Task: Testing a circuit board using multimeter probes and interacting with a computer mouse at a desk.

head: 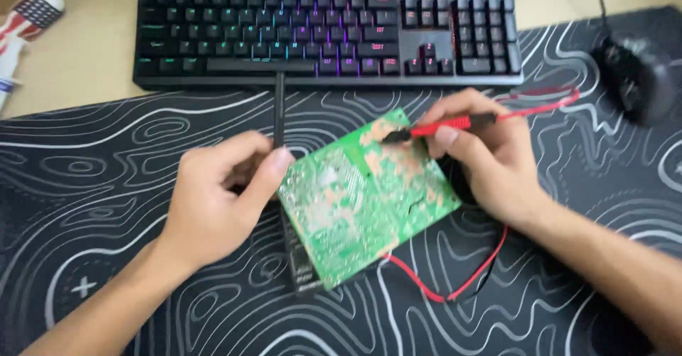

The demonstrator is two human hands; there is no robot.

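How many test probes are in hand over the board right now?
2: a red probe in the right hand, tip on the green circuit board; a black probe in the left hand at the board's left edge.

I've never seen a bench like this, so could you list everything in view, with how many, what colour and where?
circuit board: one, green, solder side up, centre, tilted.
red probe: one, red and black, tip on the board's upper part.
black probe: one, black, upright at the board's left edge.
red lead: one, red, looping below the board.
keyboard: one, black, lit keys, top.
mouse: one, black, upper right.
desk mat: one, black with white lines.
left hand: holds the black probe.
right hand: holds the red probe.
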